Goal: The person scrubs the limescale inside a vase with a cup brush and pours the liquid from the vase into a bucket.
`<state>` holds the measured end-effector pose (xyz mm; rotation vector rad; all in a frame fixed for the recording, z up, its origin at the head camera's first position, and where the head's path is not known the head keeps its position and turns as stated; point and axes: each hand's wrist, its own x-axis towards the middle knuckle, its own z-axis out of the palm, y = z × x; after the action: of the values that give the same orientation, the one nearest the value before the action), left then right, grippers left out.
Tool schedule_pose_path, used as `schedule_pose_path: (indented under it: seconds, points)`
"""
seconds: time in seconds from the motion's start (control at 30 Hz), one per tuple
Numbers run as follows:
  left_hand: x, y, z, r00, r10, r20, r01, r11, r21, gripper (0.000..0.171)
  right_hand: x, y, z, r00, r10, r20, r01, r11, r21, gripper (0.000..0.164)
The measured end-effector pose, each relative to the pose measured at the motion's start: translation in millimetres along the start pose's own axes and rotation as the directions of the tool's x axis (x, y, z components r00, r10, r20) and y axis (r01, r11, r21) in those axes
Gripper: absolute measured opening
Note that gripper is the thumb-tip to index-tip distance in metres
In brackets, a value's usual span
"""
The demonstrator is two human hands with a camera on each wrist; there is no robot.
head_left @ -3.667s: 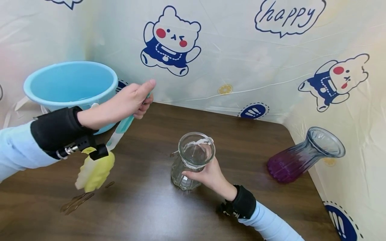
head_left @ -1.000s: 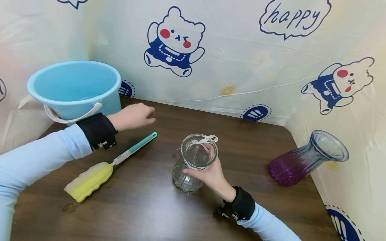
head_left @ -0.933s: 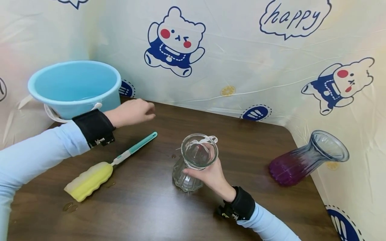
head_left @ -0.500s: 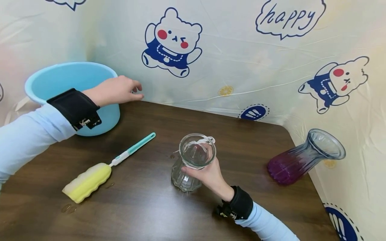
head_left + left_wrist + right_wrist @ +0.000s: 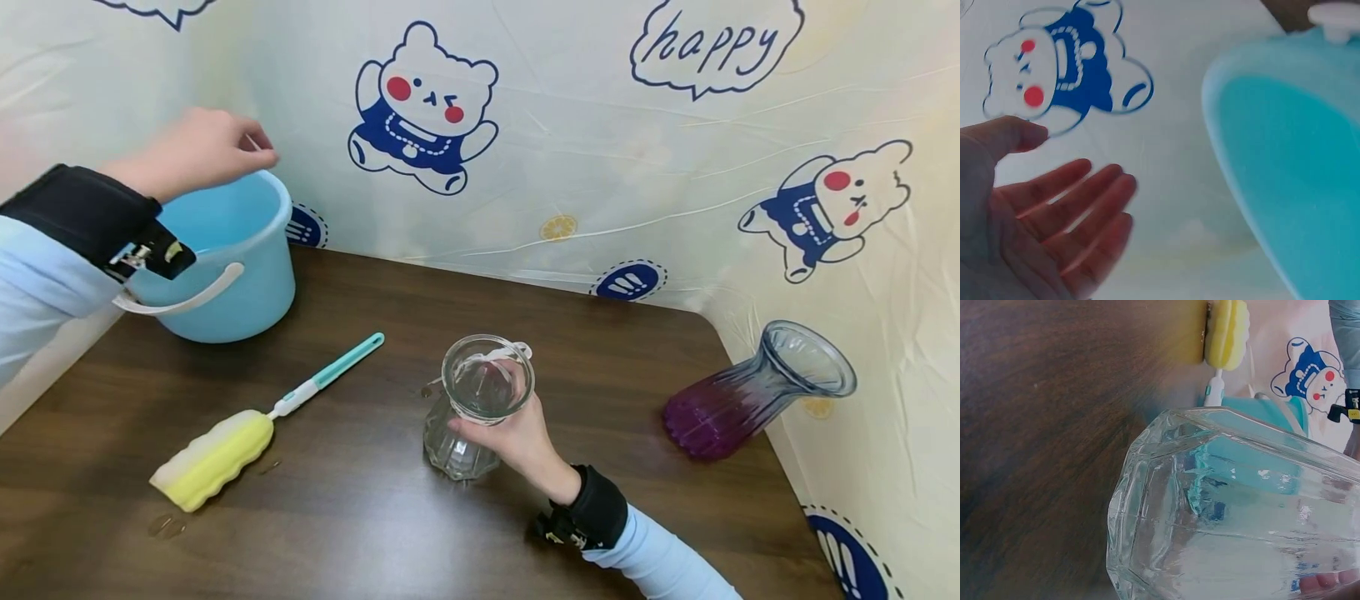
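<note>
Gripping the neck of a clear glass vase [image 5: 459,446] upright on the counter [image 5: 360,533], the right hand [image 5: 517,442] shows in the head view. The left hand [image 5: 198,150], holding nothing, hides part of the blue bucket's [image 5: 240,296] rim. "happy" is legible on the printed sheet [image 5: 600,167]; another bubble is cropped at the top. A sponge bottle brush [image 5: 217,458] lies between.

In the left wrist view, that palm faces up, fingers loosely extended; the bucket is cut off.

In the right wrist view, blurred fingertips [image 5: 1329,579] show beside the vase's cropped, faceted body.
</note>
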<state>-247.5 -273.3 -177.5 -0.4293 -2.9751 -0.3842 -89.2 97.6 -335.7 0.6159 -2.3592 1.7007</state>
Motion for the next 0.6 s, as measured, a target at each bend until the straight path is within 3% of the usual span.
schedule_pose_path:
  seconds: [0.2,0.4,0.47,0.6]
  points:
    - [-5.6,-27.7,-18.1,0.997,-0.081,-0.016,0.08,0.997,-0.018,0.039,0.0,-0.7,0.4,1.0,0.009,-0.004,-0.009,1.0,-0.009,0.074]
    - [-12.2,-60.4,-31.8,0.976,-0.214,0.028,0.215,0.975,-0.053,0.043,0.1,-0.6,1.1,1.0,0.006,0.005,-0.006,1.0,-0.004,0.074]
    - [-11.5,-77.9,-32.2,0.967,-0.25,0.046,0.253,0.966,-0.057,0.045,0.3,-0.4,1.3,1.0,0.004,0.008,-0.004,1.0,0.002,0.074]
    - [-5.7,-127.4,-23.0,0.947,-0.319,0.038,0.32,0.946,-0.045,0.055,0.1,0.4,1.6,1.0,-0.003,0.011,0.003,1.0,0.003,0.074]
